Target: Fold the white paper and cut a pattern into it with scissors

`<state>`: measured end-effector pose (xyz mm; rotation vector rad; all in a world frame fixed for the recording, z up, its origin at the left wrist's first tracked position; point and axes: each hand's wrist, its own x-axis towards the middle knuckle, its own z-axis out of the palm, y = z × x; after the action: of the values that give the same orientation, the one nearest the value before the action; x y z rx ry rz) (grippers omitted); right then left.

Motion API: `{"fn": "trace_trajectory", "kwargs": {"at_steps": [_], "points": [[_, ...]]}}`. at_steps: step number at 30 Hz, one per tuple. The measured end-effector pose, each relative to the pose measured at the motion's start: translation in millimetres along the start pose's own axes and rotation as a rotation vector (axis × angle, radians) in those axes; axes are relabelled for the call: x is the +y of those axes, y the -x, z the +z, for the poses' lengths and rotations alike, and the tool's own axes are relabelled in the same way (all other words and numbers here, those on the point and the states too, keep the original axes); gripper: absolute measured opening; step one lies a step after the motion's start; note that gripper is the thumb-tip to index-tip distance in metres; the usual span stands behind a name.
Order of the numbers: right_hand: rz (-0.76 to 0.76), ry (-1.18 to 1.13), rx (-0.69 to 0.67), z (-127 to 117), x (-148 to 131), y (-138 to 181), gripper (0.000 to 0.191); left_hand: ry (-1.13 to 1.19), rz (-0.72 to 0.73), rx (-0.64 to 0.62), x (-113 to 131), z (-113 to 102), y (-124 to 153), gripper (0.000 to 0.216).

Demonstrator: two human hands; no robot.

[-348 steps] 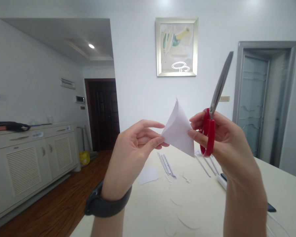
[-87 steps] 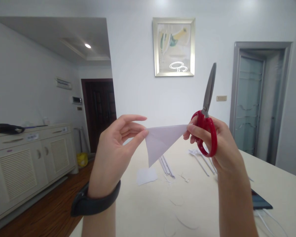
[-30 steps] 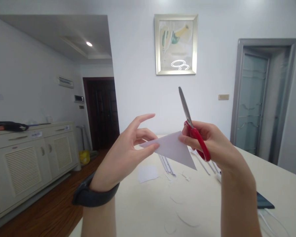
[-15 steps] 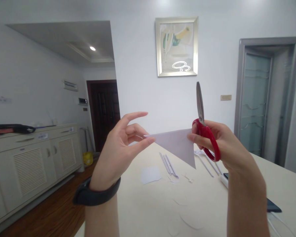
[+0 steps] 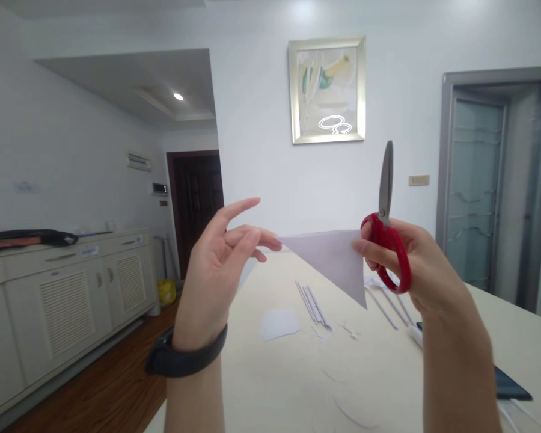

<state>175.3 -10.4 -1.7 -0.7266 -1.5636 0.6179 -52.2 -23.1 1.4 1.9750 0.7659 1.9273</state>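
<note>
A white triangle of folded paper (image 5: 336, 255) hangs above the table, its narrow tip pointing left. My right hand (image 5: 403, 255) pinches the paper's right edge between thumb and fingers. That same hand also carries scissors with red handles (image 5: 402, 261), blades together and pointing up. My left hand (image 5: 220, 258), with a dark band (image 5: 187, 355) on the wrist, has its fingers apart. Its thumb is lifted away from the paper, while the lower fingertips are at or just beside the narrow tip; whether they touch it I cannot tell.
On the white table (image 5: 279, 385) lie several thin rolled paper sticks (image 5: 313, 307), a square of paper (image 5: 279, 325) and thin paper scraps (image 5: 351, 331). More sticks (image 5: 383, 307) and a dark flat device (image 5: 511, 383) with white cables lie at the right.
My left thumb has come off the paper's tip and its fingers have spread. The scissors in my right hand have tilted to the right. The view has shifted slightly.
</note>
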Motion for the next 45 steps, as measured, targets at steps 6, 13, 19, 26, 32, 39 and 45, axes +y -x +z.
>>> {"fn": "trace_trajectory", "kwargs": {"at_steps": [6, 13, 19, 26, 32, 39, 45], "points": [[-0.060, -0.062, 0.079, 6.1, 1.6, -1.3, 0.016, 0.131, -0.116, -0.235, 1.4, 7.8, 0.9, 0.049], [-0.065, -0.120, -0.021, 23.5, -0.5, 0.1, 0.014, 0.343, -0.253, -0.344, -9.1, 29.1, 5.7, 0.026], [-0.076, -0.125, -0.068, 22.8, -3.6, 5.5, 0.012, 0.201, -0.181, -0.134, -13.0, 16.4, -0.2, 0.007], [-0.042, -0.120, -0.103, 20.4, -5.4, 4.4, 0.010, 0.144, -0.114, -0.046, -7.5, 10.8, 0.9, 0.004], [-0.053, -0.060, -0.181, 18.6, -2.1, 4.7, 0.009, 0.138, -0.117, -0.155, -7.7, 12.6, 2.4, 0.016], [-0.052, -0.035, -0.229, 17.8, -1.6, 3.4, 0.013, 0.146, -0.121, -0.171, -9.5, 12.1, 2.9, 0.012], [-0.054, -0.028, -0.231, 19.0, -0.2, 3.9, 0.014, 0.128, -0.115, -0.149, -14.1, 6.6, 1.5, 0.009]]}}
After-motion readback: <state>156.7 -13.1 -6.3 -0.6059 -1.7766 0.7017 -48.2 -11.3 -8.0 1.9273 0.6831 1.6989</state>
